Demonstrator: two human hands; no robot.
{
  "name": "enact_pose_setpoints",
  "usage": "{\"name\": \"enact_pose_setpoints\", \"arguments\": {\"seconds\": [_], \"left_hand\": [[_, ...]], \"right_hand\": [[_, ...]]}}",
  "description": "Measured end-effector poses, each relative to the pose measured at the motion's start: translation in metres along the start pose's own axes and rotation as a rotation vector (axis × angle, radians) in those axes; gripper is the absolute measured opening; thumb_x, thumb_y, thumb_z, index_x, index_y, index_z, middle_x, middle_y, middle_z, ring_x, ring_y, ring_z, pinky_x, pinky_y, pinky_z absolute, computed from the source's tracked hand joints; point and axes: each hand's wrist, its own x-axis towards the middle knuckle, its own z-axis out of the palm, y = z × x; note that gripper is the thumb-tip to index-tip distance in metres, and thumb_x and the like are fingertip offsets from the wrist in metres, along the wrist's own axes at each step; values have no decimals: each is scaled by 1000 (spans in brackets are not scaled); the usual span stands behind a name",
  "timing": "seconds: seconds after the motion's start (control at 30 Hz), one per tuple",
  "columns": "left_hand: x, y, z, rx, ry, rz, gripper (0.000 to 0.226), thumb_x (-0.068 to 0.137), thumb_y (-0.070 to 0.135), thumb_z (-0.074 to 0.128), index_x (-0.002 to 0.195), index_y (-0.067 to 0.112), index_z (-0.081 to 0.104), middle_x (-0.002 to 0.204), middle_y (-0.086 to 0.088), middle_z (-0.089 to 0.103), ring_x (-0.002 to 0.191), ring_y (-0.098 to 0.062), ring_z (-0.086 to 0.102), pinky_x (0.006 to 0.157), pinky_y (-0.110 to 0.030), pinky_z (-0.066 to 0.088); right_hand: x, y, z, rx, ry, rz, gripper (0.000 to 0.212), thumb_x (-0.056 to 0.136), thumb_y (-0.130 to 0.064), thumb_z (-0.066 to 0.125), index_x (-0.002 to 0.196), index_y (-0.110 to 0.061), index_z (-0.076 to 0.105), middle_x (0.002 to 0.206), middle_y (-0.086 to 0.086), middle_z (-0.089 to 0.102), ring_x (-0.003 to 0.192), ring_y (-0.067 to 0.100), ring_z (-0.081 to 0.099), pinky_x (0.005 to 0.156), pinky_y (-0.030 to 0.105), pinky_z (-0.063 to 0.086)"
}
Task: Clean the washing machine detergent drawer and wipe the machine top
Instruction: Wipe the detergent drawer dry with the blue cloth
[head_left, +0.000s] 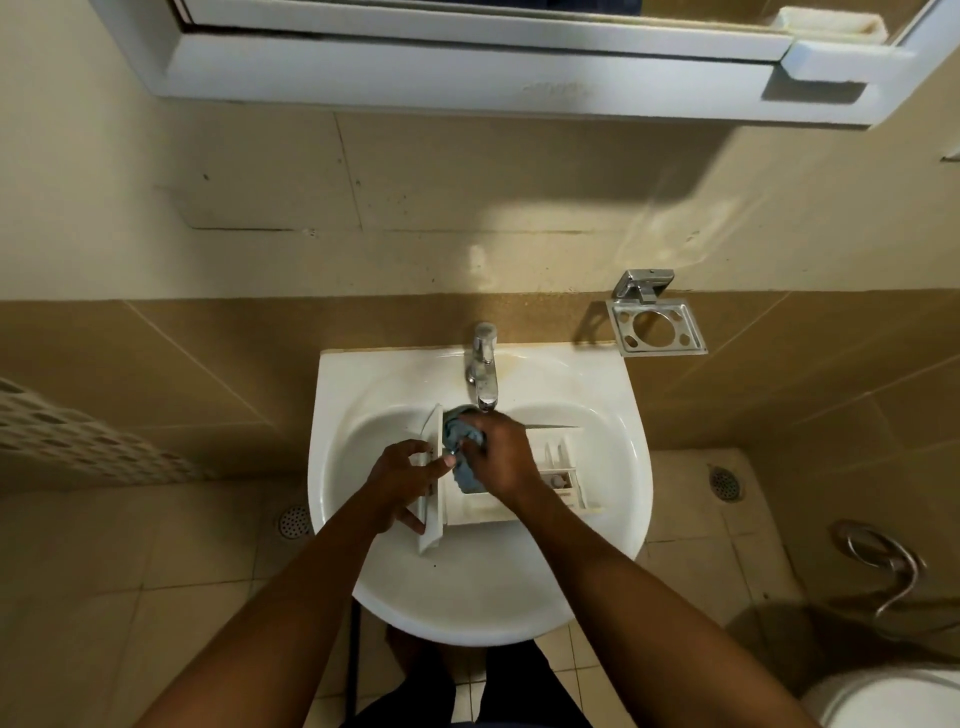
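The white detergent drawer (558, 467) lies in the white sink (467, 597), its front panel to the left and its compartments to the right. My left hand (402, 480) grips the front panel, fingers curled round its edge. My right hand (501, 452) holds a blue-grey cloth (460, 428) bunched against the inside of the drawer, right behind the panel. The cloth sits directly under the chrome tap (484, 369). Part of the drawer is hidden beneath my right hand.
A chrome soap-dish holder (657, 327) is fixed to the tiled wall right of the tap. A white mirror cabinet (519, 73) hangs overhead. A perforated basket (67, 441) is at the left, a toilet (883, 696) at the lower right, and floor drains on both sides.
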Motion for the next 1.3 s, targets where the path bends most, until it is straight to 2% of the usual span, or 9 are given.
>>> {"name": "enact_pose_setpoints", "arguments": {"seconds": [0.13, 0.27, 0.37, 0.53, 0.7, 0.97, 1.1, 1.23, 1.3], "left_hand": [[1, -2, 0, -10, 13, 12, 77, 77, 47, 85, 142, 21, 52, 121, -14, 62, 97, -26, 64, 50, -52, 60], [1, -2, 0, -22, -1, 10, 76, 78, 44, 85, 142, 20, 52, 116, -14, 64, 99, -29, 66, 49, -51, 59], [1, -1, -1, -22, -10, 12, 76, 78, 44, 85, 142, 20, 51, 117, -14, 65, 101, -30, 66, 49, -52, 59], [2, -1, 0, -7, -11, 16, 73, 79, 43, 85, 140, 19, 53, 117, -15, 63, 100, -29, 65, 50, -54, 59], [2, -1, 0, 8, -6, 20, 68, 81, 43, 84, 138, 20, 54, 114, -15, 63, 99, -28, 65, 52, -57, 60], [1, -1, 1, 8, -17, 32, 67, 82, 42, 83, 137, 19, 54, 114, -14, 64, 99, -29, 66, 52, -60, 59], [0, -1, 1, 9, -6, 35, 68, 82, 43, 83, 138, 19, 54, 114, -13, 64, 99, -28, 66, 50, -55, 59], [1, -2, 2, 3, 6, 38, 68, 82, 42, 83, 138, 18, 54, 116, -13, 64, 99, -30, 67, 49, -55, 59], [0, -2, 3, -2, 15, 35, 66, 82, 41, 84, 136, 17, 55, 114, -14, 65, 98, -31, 67, 50, -59, 59]], "right_hand": [[-8, 11, 6, -107, -154, -42, 45, 87, -13, 69, 133, -13, 66, 129, 8, 61, 98, 16, 64, 79, -2, 40], [-14, 48, -21, -362, -196, 25, 44, 85, -26, 59, 128, -27, 67, 126, 2, 70, 115, 26, 65, 96, 31, 49], [-10, 62, -34, -464, -295, 243, 33, 92, -30, 60, 125, -26, 65, 127, 3, 67, 117, 29, 62, 94, 34, 47], [3, 44, -24, -493, -390, 219, 34, 93, -29, 59, 127, -28, 61, 134, 1, 64, 126, 28, 57, 108, 42, 40], [-1, 34, -28, -410, -417, 70, 31, 92, -27, 58, 123, -27, 64, 127, -1, 68, 119, 28, 60, 98, 40, 48], [-6, 60, -76, -520, -316, 218, 30, 87, -34, 72, 115, -26, 74, 113, 1, 74, 102, 25, 68, 82, 28, 50], [-2, 59, -90, -614, -74, 319, 29, 92, -39, 69, 115, -22, 70, 109, 3, 74, 99, 25, 70, 85, 31, 52], [-16, 64, -73, -481, -254, 319, 51, 85, -33, 80, 132, -20, 65, 131, 8, 65, 121, 28, 60, 106, 35, 44], [-23, 63, -67, -494, -288, 268, 54, 83, -31, 81, 133, -20, 63, 133, 7, 63, 123, 29, 58, 107, 34, 43]]}}
